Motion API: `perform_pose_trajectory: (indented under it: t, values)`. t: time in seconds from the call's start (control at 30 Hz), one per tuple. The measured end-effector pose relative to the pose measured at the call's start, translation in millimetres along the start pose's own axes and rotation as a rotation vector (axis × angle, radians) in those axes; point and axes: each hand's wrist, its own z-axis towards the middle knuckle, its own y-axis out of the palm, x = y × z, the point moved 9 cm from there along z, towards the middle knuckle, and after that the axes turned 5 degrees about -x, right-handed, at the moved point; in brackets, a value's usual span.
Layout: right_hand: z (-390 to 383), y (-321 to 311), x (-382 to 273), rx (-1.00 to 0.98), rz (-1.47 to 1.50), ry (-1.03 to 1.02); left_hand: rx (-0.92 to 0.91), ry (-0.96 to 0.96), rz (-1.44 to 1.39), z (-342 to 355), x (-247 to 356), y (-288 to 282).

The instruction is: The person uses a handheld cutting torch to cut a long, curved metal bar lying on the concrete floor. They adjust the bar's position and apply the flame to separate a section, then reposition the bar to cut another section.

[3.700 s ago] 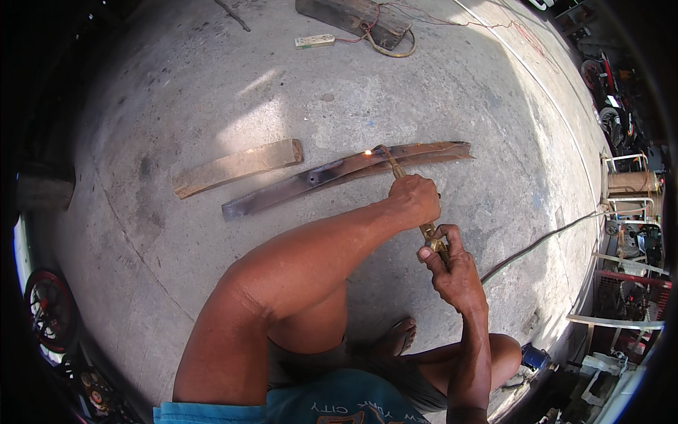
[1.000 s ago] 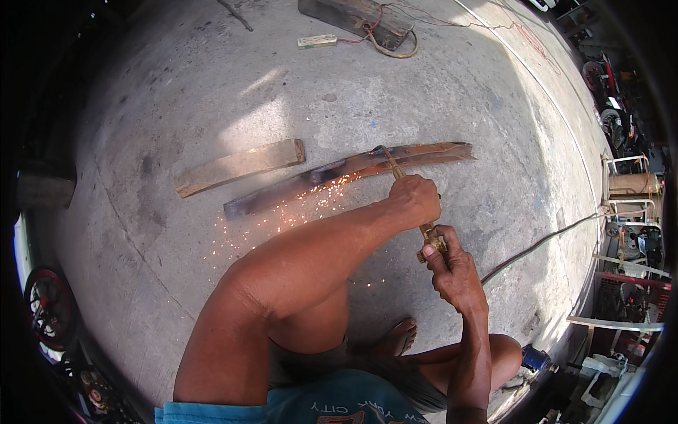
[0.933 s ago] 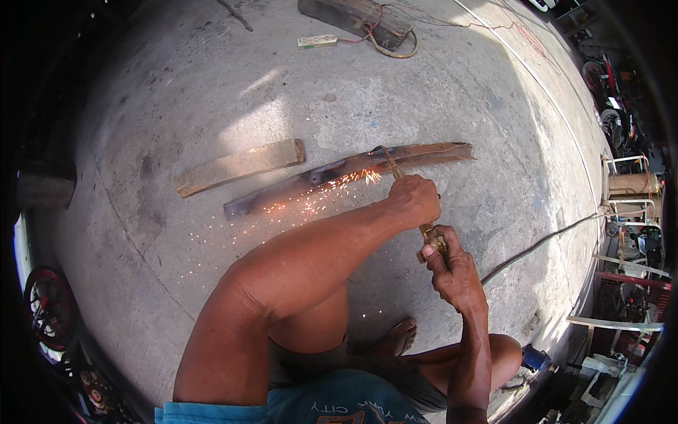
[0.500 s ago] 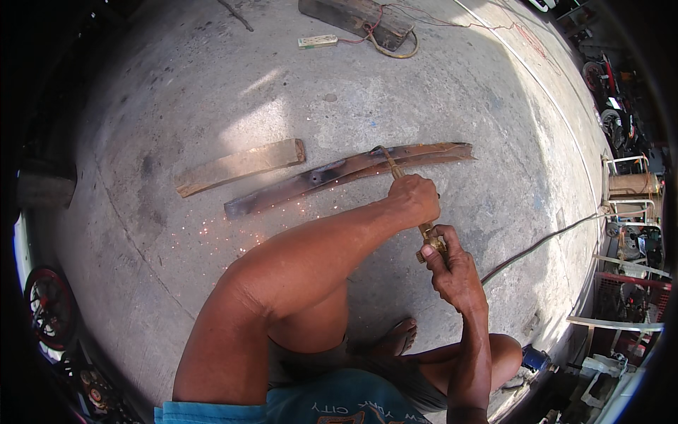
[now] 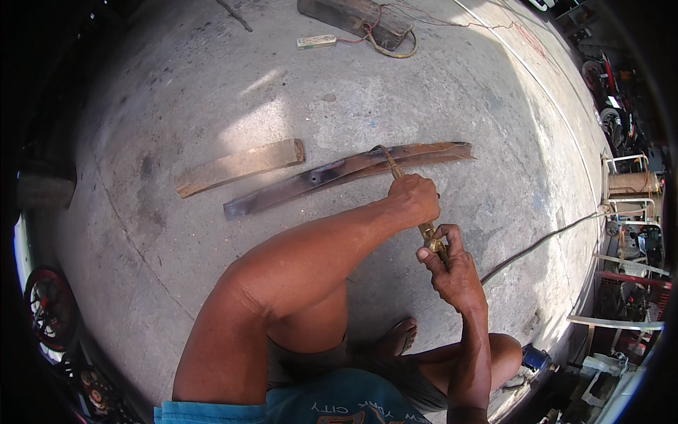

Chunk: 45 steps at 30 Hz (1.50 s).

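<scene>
My left hand is closed round the handle of a brass gas torch. Its thin bent tip lies at the far edge of a long rusty steel bar, which has a hole and a darkened left half. At the torch's rear end, my right hand grips the brass valve part between thumb and fingers. Whether a flame burns at the tip, I cannot tell. The bar rests on the floor in front of my bent legs.
A short wooden block lies beside the bar's left half. Farther off are a dark timber beam and a white power strip with a cable. A hose runs to the right, towards a gas cylinder. One wheel stands at far left.
The bright sparks scattered over the floor left of my arm have almost gone. My right thumb and fingers have shifted slightly on the valve part; the torch and bar stay in place.
</scene>
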Motion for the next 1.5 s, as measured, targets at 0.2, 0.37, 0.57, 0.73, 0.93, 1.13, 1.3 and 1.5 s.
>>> perform_pose_trajectory:
  t: [0.2,0.37,0.57,0.73,0.93,1.13,1.3,1.5]
  values:
    - [-0.1,0.1,-0.3,-0.008,-0.008,0.023,0.02,0.03,0.016,3.9,-0.1,2.3]
    - [-0.5,0.2,-0.7,-0.011,0.004,0.02,-0.015,-0.009,0.0,-1.0,0.1,0.5]
    - [-1.1,0.7,-1.6,-0.02,0.021,0.022,-0.001,0.01,0.003,-1.7,1.9,-0.9]
    - [-0.9,1.5,-0.4,-0.02,0.028,0.014,0.018,0.017,0.015,1.5,0.7,1.0]
    - [-1.0,0.6,-1.4,-0.024,0.018,0.024,0.01,0.004,0.017,3.3,0.5,2.4]
    - [-0.4,2.2,-1.4,-0.022,0.016,0.02,0.033,0.019,0.003,3.9,-2.3,2.7]
    - [-0.9,0.5,-0.4,-0.021,0.028,0.013,0.013,0.01,-0.016,-0.7,1.3,-0.7]
    - [-1.2,0.0,0.2,-0.014,0.022,0.004,0.002,0.001,-0.014,-0.8,1.8,-0.2]
